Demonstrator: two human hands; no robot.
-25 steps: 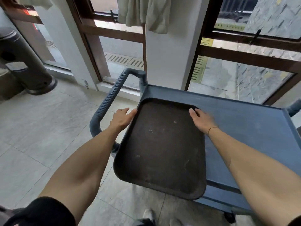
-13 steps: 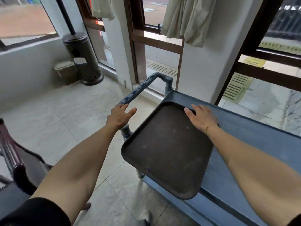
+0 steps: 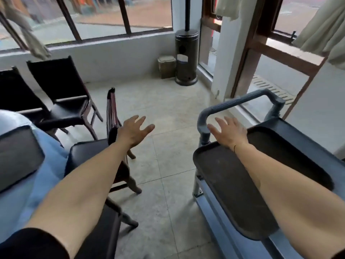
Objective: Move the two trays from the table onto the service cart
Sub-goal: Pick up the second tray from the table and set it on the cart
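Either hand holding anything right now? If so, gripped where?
Nothing held. Left hand open over the floor; right hand open above the tray on the cart.

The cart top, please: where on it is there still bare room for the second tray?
The first tray fills the handle end of the cart, overhanging its near edge. Bare blue top shows beyond the tray's far rim, toward the window; its right extent is out of frame. The handle end, under the right hand, is crowded.

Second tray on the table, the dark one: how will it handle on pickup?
The second tray looks like a flat moulded slab, so probably stiff. It appears empty, likely light. The raised rim should give fingers purchase, though the blue tablecloth under it may drag along. Both the left hand and right hand are free.
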